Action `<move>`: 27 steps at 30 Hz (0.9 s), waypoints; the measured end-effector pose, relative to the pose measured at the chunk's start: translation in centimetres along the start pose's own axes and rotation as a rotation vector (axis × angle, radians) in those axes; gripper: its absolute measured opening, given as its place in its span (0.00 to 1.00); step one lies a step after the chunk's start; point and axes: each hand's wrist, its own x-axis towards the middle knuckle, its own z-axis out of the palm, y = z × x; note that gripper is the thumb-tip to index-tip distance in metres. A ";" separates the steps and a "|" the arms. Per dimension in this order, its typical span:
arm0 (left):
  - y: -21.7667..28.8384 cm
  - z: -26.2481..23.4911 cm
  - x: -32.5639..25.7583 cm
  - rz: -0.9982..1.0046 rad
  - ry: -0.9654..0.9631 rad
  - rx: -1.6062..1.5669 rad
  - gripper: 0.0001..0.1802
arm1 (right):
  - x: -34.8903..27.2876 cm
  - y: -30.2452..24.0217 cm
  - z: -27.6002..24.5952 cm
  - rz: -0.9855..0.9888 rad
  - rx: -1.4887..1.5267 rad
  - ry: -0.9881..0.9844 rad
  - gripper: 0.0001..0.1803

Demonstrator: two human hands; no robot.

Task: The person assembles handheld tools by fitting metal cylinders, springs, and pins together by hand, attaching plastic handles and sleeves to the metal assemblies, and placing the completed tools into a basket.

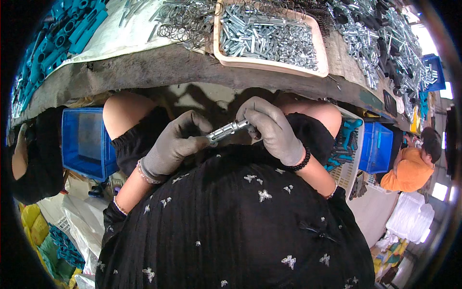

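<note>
A short metal rod assembly (pixel 230 130) is being held over the lap, below the surface's near edge (pixel 192 65). It is being gripped at both ends: left hand (pixel 175 143) closed, right hand (pixel 269 127) closed. Parts are best being kept coaxial. Room beneath the edge is being limited by both knees.

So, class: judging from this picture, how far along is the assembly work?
Done: nothing finished shows, so no count is possible. In hand: the left hand and right hand, both gloved, grip one small metal fitting between them. Left: the beige tray holds many loose metal parts, and wire rings lie heaped on the bench.
</note>
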 end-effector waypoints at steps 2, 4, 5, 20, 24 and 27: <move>-0.1 0.0 0.0 0.018 -0.014 0.023 0.11 | 0.0 0.5 0.1 0.006 0.044 0.008 0.09; -0.3 0.2 0.2 0.054 -0.016 0.041 0.11 | 0.1 0.8 0.3 -0.064 0.003 0.026 0.08; -0.4 0.4 0.3 0.089 -0.015 0.060 0.11 | 0.1 1.2 0.6 -0.064 0.001 0.028 0.08; 0.0 -0.5 0.3 0.088 -0.057 0.073 0.12 | 0.0 2.0 0.7 -0.313 -0.251 0.050 0.06; 0.3 -0.4 -0.4 0.079 -0.034 0.005 0.20 | -0.3 0.0 1.1 -0.397 -0.447 0.137 0.10; 1.6 -1.2 -1.6 -0.015 -0.017 0.007 0.18 | -1.3 -4.0 -1.1 -0.403 -0.513 0.215 0.14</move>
